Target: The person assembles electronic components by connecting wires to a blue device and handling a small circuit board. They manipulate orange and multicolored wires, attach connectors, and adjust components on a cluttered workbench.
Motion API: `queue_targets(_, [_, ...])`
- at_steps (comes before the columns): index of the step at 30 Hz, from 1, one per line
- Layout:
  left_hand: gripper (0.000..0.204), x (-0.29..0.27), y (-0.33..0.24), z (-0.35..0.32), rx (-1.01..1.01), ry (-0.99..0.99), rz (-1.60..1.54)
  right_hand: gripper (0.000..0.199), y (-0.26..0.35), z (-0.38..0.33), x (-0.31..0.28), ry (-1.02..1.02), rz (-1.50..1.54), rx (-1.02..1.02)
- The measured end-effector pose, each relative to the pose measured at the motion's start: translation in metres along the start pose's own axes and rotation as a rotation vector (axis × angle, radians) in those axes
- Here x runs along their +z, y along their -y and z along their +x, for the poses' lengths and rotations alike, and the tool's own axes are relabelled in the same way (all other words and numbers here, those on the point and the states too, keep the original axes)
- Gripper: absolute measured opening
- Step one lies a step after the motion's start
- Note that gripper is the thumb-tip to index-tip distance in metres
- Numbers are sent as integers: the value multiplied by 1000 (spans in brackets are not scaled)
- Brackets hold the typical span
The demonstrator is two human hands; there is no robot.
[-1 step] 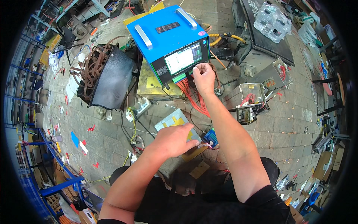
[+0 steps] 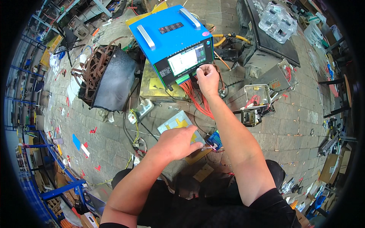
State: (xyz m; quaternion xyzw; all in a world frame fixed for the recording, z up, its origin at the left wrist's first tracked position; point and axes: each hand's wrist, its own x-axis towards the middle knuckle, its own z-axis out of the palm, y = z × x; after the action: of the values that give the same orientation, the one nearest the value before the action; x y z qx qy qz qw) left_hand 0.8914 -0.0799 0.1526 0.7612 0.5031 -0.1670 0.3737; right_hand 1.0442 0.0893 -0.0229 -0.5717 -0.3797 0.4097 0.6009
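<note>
A blue box-shaped tester (image 2: 167, 36) with two silver handles stands ahead of me, and a lit screen (image 2: 186, 60) fills much of its dark front. My right hand (image 2: 208, 80) is closed at the lower right of that front panel, fingertips curled; whatever they hold is hidden. Orange-red wires (image 2: 197, 102) run down from a green connector (image 2: 183, 79) beside it. Lower down, my left hand (image 2: 176, 142) lies with thumb and fingers apart over a flat grey block (image 2: 176, 121) marked with yellow patches. A small blue circuit board (image 2: 215, 140) is just right of it.
The tester stands on a yellowish block (image 2: 154, 85). A dark bin of rusty metal strips (image 2: 97, 68) stands left, near a white power strip (image 2: 144, 108). Open casings with wires (image 2: 256, 93) lie right. Bottled water (image 2: 277, 22) sits on a black case (image 2: 253, 28). Scraps and cables litter the floor.
</note>
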Motion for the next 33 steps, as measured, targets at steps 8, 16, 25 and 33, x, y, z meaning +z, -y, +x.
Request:
queue_targets(8, [63,0,1,1,-1,-6,0,14,0,0,0,27,15,22])
queue_targets(16, [63,2,4,3,2,-15,-8,15,7,-2,1,64,112,68])
queue_targets(25, [63,2,6,2,-12,-5,-4,18,22,-5,4,89,170,148])
queue_targets(33, [63,-3,3,1,-19,17,-14,18,17,-2,5,100,224,177])
